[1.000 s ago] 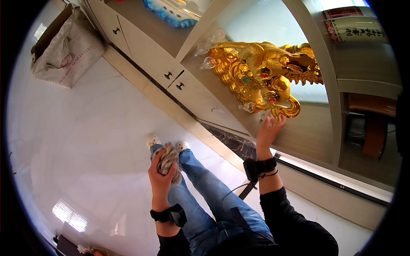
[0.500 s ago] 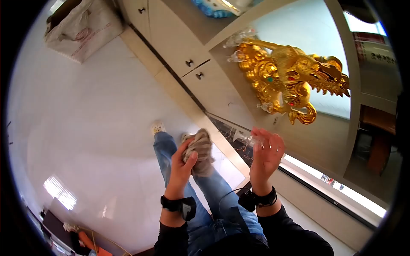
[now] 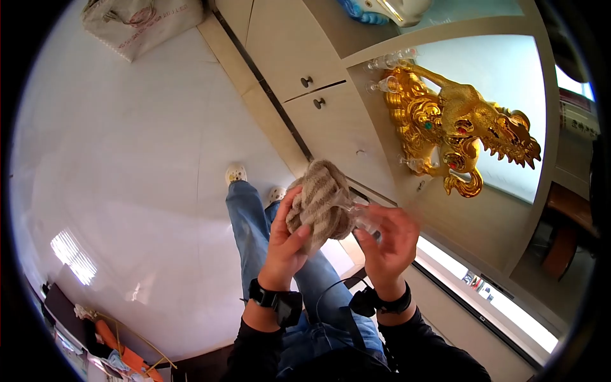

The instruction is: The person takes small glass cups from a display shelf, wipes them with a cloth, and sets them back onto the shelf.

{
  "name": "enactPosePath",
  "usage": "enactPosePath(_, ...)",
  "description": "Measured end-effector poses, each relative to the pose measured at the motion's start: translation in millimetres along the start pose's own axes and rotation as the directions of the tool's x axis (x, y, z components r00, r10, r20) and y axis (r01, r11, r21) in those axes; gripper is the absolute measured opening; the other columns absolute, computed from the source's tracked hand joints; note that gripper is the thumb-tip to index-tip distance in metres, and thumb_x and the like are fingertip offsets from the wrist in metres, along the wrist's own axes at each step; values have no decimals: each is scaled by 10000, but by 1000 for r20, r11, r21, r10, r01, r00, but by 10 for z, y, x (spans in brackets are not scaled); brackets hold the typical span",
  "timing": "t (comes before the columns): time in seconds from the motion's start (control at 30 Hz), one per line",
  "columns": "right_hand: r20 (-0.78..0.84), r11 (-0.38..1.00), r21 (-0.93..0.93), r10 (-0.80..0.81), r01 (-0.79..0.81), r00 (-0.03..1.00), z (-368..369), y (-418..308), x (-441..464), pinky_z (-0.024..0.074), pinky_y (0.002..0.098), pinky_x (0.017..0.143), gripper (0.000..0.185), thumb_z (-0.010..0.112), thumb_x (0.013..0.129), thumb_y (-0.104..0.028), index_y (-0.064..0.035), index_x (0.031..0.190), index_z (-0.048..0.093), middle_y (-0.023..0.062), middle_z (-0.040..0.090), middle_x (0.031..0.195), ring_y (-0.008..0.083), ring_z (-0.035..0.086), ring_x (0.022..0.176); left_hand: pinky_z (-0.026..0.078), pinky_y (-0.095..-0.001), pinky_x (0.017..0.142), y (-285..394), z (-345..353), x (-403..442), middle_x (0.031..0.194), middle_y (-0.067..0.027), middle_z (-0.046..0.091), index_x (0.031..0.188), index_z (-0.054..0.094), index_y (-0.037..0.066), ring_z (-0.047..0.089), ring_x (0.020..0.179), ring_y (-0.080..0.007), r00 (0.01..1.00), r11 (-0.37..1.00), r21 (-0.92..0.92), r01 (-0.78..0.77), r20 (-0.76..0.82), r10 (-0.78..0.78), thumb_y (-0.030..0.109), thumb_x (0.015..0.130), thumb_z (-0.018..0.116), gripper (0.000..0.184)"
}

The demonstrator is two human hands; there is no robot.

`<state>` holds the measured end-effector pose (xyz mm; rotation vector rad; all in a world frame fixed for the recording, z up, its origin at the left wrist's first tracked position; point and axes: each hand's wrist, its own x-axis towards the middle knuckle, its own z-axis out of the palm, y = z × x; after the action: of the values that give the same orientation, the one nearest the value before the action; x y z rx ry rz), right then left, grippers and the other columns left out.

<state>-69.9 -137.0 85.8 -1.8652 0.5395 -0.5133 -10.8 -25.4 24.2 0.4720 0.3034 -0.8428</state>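
Bunched in my left hand [image 3: 284, 248] is a brown striped cloth [image 3: 319, 207], with the fingers and thumb wrapped round its near side. My right hand [image 3: 393, 242] grips a small clear stemmed glass [image 3: 363, 219] between thumb and fingers. The glass is tilted toward the cloth, and its foot end appears to touch the cloth's right side. Part of the glass is hidden by my right fingers. Both hands are in front of the cabinet, above my legs.
A golden dragon-like statue [image 3: 455, 124] stands in the cabinet niche. Small clear glasses [image 3: 388, 83] are beside its base. Cabinet doors [image 3: 337, 134] with dark knobs are below. A printed bag [image 3: 143, 25] lies on the pale floor, and an orange object [image 3: 121, 347] is at lower left.
My hands have come together: the cloth moved up and right, and the glass moved slightly left and down to meet it. The camera view has shifted a little.
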Motion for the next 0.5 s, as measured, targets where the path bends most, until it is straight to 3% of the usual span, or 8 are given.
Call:
enactPosePath(0.07,159,990,-140,43,-20,986,18,-37,23,453,339,783,465,596,663,103,7,1033,330,177,465,996,270,526,917,313,-323,923,-4,-34,20,1199,-112,362,1230,274,42,371,1115,-213,998,998,-12,-62,-23,61,26,699,571,609)
enactPosePath(0.2,329,958,-274,15,81,944,102,-74,38,477,316,750,479,630,634,104,27,1011,344,181,488,973,269,547,901,329,-294,900,-36,-171,45,1144,-94,417,1202,307,34,412,1064,-187,992,985,137,-109,-41,115,-17,666,593,609)
enactPosePath(0.27,301,960,-271,9,77,953,178,-89,48,480,305,713,452,657,625,61,24,981,380,179,518,934,262,564,852,357,-276,862,-28,-260,56,1104,-75,452,1142,377,28,454,1003,-175,981,943,280,-179,-16,191,-3,656,612,540)
enactPosePath(0.33,225,962,-261,-13,73,974,256,-114,67,486,283,640,409,710,607,-25,19,922,453,176,579,855,246,598,753,369,-270,841,30,-288,32,1071,-76,472,1105,409,23,470,971,-168,979,913,370,-174,-37,202,4,650,614,500)
enactPosePath(0.4,241,961,-268,-7,74,971,268,-136,94,488,273,627,419,709,609,-25,19,929,442,172,579,850,240,601,740,380,-263,820,113,-301,18,1038,-77,492,1068,440,17,486,938,-161,977,874,459,-161,-50,206,12,644,617,460)
enactPosePath(0.47,307,950,-306,36,62,951,290,-176,134,489,262,614,401,705,616,-25,25,917,444,167,579,839,228,604,724,418,-269,744,227,-296,36,940,-121,536,1012,473,14,542,848,-197,972,649,745,-153,-6,236,43,610,631,433)
enactPosePath(0.5,301,949,-309,42,56,953,302,-190,154,489,262,614,401,705,616,-25,25,917,444,167,579,839,228,604,724,418,-269,744,259,-301,55,940,-121,536,1012,473,14,542,848,-197,974,650,746,-147,-6,228,43,610,631,433)
